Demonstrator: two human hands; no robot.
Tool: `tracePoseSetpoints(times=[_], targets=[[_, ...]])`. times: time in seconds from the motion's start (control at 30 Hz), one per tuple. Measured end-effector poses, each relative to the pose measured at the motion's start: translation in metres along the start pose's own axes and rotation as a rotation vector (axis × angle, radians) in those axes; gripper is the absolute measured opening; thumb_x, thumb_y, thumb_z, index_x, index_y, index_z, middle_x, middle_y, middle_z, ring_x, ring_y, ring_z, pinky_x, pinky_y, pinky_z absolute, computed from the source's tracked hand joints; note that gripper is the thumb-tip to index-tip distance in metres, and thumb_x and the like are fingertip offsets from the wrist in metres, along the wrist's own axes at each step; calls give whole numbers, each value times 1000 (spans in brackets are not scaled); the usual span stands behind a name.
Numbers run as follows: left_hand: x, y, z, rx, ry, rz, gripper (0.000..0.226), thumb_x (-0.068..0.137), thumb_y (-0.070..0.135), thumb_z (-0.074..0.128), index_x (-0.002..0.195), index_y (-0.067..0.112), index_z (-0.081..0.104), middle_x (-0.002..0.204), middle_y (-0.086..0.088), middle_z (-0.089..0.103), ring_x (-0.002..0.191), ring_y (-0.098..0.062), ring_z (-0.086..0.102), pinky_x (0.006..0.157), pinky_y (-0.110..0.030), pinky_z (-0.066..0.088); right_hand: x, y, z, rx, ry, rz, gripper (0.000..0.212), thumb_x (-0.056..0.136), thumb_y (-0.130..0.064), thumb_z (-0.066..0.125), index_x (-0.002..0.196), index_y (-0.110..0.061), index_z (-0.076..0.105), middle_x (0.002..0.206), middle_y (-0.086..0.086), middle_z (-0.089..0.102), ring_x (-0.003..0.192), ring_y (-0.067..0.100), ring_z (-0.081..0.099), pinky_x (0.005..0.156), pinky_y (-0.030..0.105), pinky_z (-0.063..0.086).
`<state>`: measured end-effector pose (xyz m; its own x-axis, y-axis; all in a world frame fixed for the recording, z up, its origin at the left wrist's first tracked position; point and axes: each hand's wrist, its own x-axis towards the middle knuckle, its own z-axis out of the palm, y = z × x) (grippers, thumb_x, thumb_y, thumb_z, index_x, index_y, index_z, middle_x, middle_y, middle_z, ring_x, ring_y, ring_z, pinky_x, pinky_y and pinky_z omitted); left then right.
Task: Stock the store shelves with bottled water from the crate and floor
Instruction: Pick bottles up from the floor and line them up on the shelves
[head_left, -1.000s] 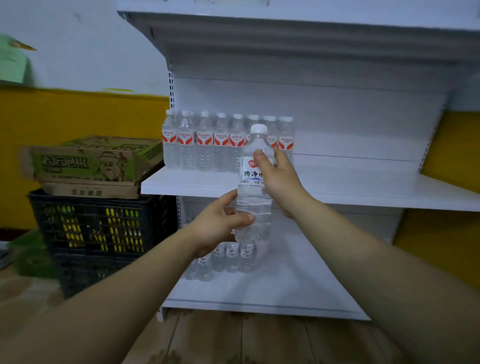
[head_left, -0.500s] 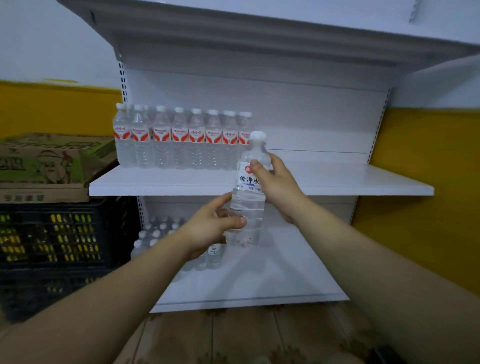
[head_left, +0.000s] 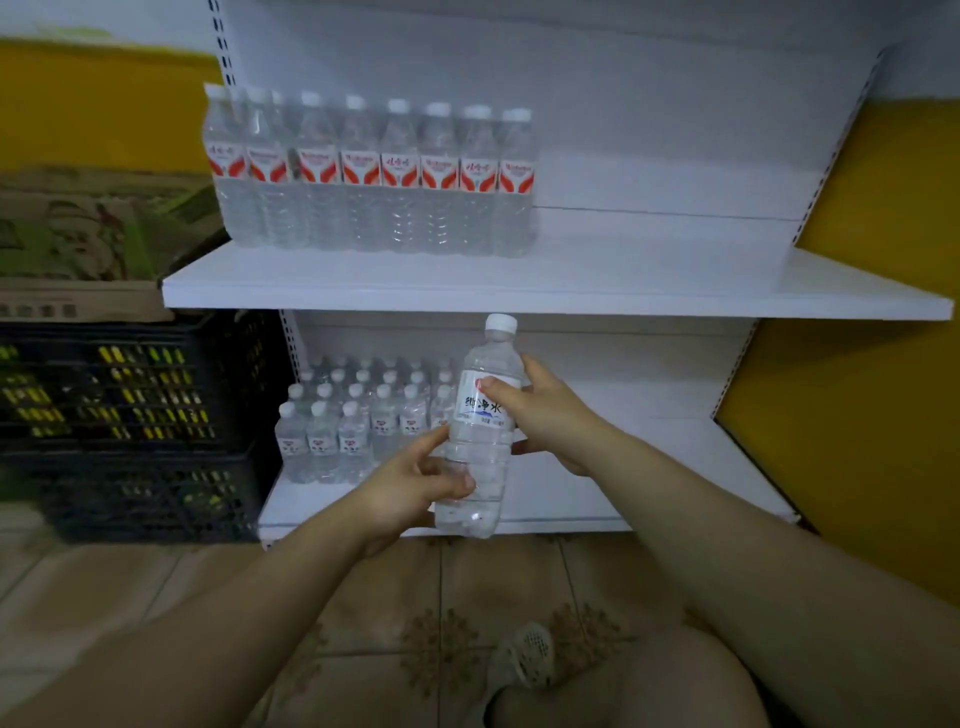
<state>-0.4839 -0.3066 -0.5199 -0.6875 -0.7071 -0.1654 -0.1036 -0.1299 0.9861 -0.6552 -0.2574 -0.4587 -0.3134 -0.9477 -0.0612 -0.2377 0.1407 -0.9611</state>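
Sitting at far left, a printed cardboard box rests on a black plastic crate, which stands on the tiled floor beside the white shelf unit. On the upper shelf, a row of tall bottles with red labels stands upright at the left end. On the lower shelf, smaller bottles are packed in several rows at the left; their count is hard to read in the shadow. In front of that shelf, the left hand curls its grip around the lower half of 1 clear water bottle, held in the air, nearly upright, white cap on. The right hand wraps its grip round the blue-printed label, thumb pressed on the front. A yellow wall lies to the right.
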Motion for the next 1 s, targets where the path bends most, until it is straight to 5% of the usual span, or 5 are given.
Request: tracePoseSetpoints(times=[0.33,0.43,0.6,0.77,1.0], targets=[[43,-62,-72,-108,62,-153,65,75,2,74,128,33,54,117,-20,65,102,-31,67,83,-41,55,88,51,70,-14,-135,116,29,95,-31,60,118,-34,43,106,-5,66,93,15,67,83,43,57],[64,-87,-96,-93,92,-197,64,80,-6,68,129,32,52,117,-23,63,105,-34,64,92,-47,53,120,74,92,-34,-170,132,42,92,-32,64,128,-30,43,110,-1,66,97,19,67,87,49,56],[106,-128,-129,-78,107,-239,60,83,-2,69,126,35,48,116,-11,62,104,-23,63,83,-31,54,172,120,122,-37,-204,174,40,88,-30,69,121,-34,46,109,3,66,97,21,68,86,52,56],[160,-181,-165,-78,113,-271,69,81,-5,68,132,34,42,118,-7,60,104,-20,62,80,-31,55,228,166,149,-25,-235,214,49,88,-22,71,128,-29,45,114,0,66,100,21,67,81,52,58],[229,-254,-206,114,101,-250,81,81,8,73,144,36,32,134,0,53,120,-20,53,98,-40,48,283,229,177,-56,-168,134,56,85,-14,74,131,-26,43,113,-5,65,99,14,66,74,39,61]])
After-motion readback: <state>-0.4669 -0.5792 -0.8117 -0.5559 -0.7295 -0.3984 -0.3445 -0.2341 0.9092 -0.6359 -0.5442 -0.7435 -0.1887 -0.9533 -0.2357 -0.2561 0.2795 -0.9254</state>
